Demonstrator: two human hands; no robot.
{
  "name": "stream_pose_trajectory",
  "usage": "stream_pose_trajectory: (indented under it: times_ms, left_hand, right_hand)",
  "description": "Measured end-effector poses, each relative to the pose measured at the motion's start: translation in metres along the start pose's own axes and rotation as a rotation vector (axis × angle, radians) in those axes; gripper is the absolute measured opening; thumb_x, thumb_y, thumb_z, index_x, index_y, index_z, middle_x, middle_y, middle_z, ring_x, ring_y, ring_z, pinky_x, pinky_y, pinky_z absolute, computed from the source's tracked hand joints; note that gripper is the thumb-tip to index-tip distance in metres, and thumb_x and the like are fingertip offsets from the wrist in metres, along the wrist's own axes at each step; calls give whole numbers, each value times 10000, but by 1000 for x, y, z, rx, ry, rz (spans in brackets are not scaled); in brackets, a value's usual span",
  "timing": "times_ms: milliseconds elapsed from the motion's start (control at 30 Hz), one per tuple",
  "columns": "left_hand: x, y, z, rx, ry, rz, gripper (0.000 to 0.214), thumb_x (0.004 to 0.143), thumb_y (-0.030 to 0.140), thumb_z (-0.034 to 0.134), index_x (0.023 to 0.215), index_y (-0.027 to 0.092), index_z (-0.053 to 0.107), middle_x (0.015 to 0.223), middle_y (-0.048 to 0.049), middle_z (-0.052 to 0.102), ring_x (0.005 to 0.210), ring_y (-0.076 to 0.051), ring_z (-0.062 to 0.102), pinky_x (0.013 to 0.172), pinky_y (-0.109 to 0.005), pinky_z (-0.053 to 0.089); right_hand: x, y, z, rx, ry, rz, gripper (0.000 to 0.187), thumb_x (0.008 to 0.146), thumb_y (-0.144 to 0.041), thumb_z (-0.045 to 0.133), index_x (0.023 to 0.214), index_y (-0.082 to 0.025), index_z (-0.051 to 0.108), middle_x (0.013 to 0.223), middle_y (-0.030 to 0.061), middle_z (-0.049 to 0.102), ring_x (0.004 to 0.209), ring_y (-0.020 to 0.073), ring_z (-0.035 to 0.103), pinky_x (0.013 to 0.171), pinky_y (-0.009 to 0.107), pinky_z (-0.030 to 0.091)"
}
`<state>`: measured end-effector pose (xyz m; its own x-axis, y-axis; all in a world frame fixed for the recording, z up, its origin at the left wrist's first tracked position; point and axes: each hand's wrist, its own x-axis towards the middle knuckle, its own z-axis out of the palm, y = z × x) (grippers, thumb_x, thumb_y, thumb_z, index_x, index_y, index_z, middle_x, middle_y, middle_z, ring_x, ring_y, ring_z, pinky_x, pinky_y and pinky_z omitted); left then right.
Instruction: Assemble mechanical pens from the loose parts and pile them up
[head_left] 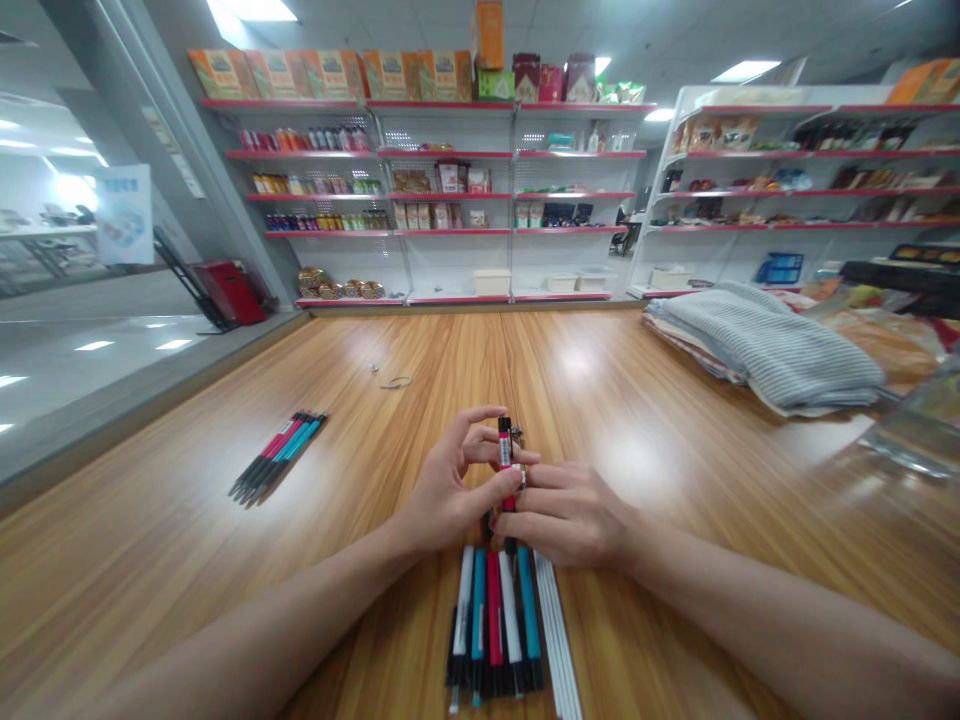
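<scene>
Pen (pixel 505 447) work sits at the centre: a red-and-black pen stands nearly upright between both hands, just above the near edge of the wooden surface (pixel 187 560). The left hand (pixel 442 495) closes thumb and forefinger lightly on the upper barrel, its other fingers curled loose and open above. The right hand (pixel 566 512) lies flatter, knuckles up, its fingertips pinched around the pen's lower part; exactly what they grip there is hidden behind the fingers.

To my eye the step calls for a steady barrel: hold it firm with one hand and let the other do the fine turning or pushing, keeping the pen in line so nothing bends or slips.

Just below the hands lies a row of pens (pixel 495 625) in white, blue and red, side by side, with thin white refills (pixel 556 630) at their right. Well off to the left rests a bundle of pens (pixel 279 456). A folded striped cloth (pixel 765 345) lies far right, and shelves (pixel 450 195) of goods line the back wall.
</scene>
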<state>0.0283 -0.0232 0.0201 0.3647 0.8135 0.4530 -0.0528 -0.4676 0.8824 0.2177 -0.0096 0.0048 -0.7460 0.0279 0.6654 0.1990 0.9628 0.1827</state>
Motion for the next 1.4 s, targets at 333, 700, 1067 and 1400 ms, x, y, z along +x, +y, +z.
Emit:
stream_pose_trajectory:
  times_ms: [333,700,1067,1400]
  left_hand:
    - [0,1,-1,25,-19,-2,648,832,177,644,1377,181,293,1051,-124,671,1078,-234,576,1013,-468,375]
    - [1,0,-1,6,-13,-2,586,830,184,648,1325,181,336,1030,-123,681,1046,-229,593,992,-459,395]
    - [1,-1,-2,-19,13,-33,648,824,195,659,1367,185,304,980,-104,704,1020,-215,605,1015,-449,359]
    - [1,-1,0,-43,13,-26,589,811,207,668,1315,179,364,987,-111,698,993,-224,617,988,-450,375]
  right_hand:
    - [1,-1,0,-2,20,6,133,863,-149,577,956,-199,659,729,6,646,768,142,597,817,300,514]
    - [-1,0,1,-4,-3,2,126,857,-157,590,959,-198,650,722,-4,640,756,142,590,828,311,514]
    - [4,-2,-2,19,1,15,122,874,-154,559,956,-192,642,715,-5,635,790,127,611,864,289,508]
    - [1,0,1,24,6,5,142,860,-137,561,967,-188,640,727,-2,634,790,137,604,845,298,511]
